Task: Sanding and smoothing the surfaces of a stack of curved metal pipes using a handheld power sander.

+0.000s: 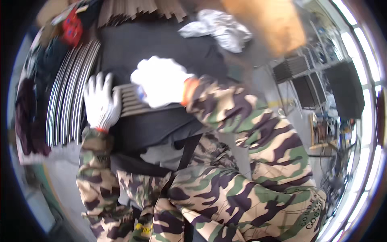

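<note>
My left hand (102, 103), in a white knit glove, lies flat with its fingers spread. It rests at the left end of a row of grey metal strips (135, 105), between them and a set of shiny metal rods (74, 94). My right hand (163, 82), also in a white glove, is curled over the strips and blurred. Something white with a bit of blue shows under its fingers, but I cannot make out what it is. The strips lie side by side on a black cloth (157, 127), and their right ends are hidden by my right hand.
More brownish-grey strips (141, 10) lie at the far edge. A crumpled silvery-white plastic bag (219, 30) sits at the back right. A red cloth item (72, 28) and dark cloth (28, 117) are at the left. Metal racks (306, 80) with dark panels stand to the right.
</note>
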`<state>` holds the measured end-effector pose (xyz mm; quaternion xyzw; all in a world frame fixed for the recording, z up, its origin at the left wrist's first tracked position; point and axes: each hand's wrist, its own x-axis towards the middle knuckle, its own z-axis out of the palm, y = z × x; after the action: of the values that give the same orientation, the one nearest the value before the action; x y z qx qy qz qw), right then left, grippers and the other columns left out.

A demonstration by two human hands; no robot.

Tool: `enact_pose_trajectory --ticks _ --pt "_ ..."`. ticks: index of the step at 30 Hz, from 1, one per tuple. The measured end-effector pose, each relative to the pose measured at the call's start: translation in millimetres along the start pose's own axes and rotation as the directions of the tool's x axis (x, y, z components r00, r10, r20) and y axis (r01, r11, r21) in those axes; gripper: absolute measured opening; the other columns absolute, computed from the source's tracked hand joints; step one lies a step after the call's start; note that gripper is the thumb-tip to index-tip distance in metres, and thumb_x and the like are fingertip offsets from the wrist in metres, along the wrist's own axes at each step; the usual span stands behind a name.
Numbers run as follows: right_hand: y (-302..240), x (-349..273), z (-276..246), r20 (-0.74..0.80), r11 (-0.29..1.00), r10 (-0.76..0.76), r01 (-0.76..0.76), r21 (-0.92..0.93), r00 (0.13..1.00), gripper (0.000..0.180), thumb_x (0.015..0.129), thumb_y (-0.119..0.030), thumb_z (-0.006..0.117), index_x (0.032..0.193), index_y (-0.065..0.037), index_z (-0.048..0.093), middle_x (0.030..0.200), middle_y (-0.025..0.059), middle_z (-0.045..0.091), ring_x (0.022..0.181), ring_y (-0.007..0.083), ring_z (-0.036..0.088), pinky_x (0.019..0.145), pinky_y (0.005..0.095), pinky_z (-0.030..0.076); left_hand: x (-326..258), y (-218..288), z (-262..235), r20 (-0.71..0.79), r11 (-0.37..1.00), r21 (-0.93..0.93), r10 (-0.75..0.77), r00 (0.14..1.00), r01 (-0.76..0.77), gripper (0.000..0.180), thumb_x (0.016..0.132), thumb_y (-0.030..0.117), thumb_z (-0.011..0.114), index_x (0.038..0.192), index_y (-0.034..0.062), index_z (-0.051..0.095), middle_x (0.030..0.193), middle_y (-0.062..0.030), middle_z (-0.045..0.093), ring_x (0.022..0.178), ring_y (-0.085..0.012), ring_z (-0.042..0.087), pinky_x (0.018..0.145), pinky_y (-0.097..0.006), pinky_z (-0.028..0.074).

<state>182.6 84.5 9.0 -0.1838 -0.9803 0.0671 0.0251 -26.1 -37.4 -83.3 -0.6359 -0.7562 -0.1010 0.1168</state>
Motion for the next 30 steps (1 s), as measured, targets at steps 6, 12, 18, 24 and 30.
enact_pose_trajectory --ticks 6,12,18,24,30 --pt "0.3 4.3 -7.5 -0.011 0.998 0.061 -0.061 0.028 0.998 0.034 0.079 -0.019 0.074 0.109 -0.004 0.076 0.111 0.0206 0.071 0.105 0.0381 0.070 0.088 0.0482 0.061 -9.9 1.8 13.9 0.004 0.998 0.056 -0.029 1.000 0.029 0.061 0.105 0.034 0.055 0.153 -0.0025 0.053 0.159 -0.0278 0.051 0.152 -0.0469 0.041 0.129 -0.058 0.025" --pt "-1.8 6.6 -9.2 0.089 0.999 0.029 -0.031 0.020 0.996 0.040 0.080 -0.020 0.076 0.117 -0.006 0.072 0.117 0.0195 0.067 0.109 0.0372 0.068 0.089 0.0484 0.061 9.1 7.8 9.7 0.015 0.999 0.018 -0.037 0.999 0.037 0.057 0.105 0.033 0.055 0.149 -0.0023 0.057 0.157 -0.0280 0.052 0.150 -0.0474 0.043 0.128 -0.058 0.026" --pt "2.8 11.2 -6.9 0.084 0.999 0.043 -0.044 0.020 0.996 0.041 0.079 -0.021 0.077 0.117 -0.006 0.072 0.117 0.0196 0.067 0.108 0.0373 0.068 0.088 0.0485 0.061 2.6 4.1 19.7 -0.014 0.998 0.042 -0.050 0.999 0.051 0.057 0.105 0.033 0.054 0.148 -0.0034 0.058 0.157 -0.0293 0.053 0.150 -0.0484 0.043 0.129 -0.058 0.025" --pt "1.8 9.9 -3.0 0.047 0.999 0.026 -0.027 0.031 0.999 0.041 0.076 -0.021 0.078 0.114 -0.006 0.074 0.114 0.0202 0.069 0.107 0.0372 0.069 0.087 0.0483 0.061 7.4 2.3 15.4 0.012 0.998 0.045 -0.053 0.999 0.052 0.058 0.106 0.032 0.054 0.149 -0.0062 0.056 0.157 -0.0294 0.052 0.150 -0.0471 0.043 0.129 -0.057 0.026" --pt "-1.4 11.5 0.9 0.038 0.999 0.027 -0.028 0.027 0.999 0.037 0.080 -0.024 0.077 0.113 -0.007 0.074 0.114 0.0185 0.068 0.107 0.0367 0.068 0.084 0.0486 0.061 -15.0 -3.0 11.9 0.056 0.994 0.093 -0.069 0.996 0.063 0.060 0.108 0.033 0.052 0.155 -0.0033 0.050 0.163 -0.0279 0.047 0.153 -0.0460 0.039 0.130 -0.056 0.023"
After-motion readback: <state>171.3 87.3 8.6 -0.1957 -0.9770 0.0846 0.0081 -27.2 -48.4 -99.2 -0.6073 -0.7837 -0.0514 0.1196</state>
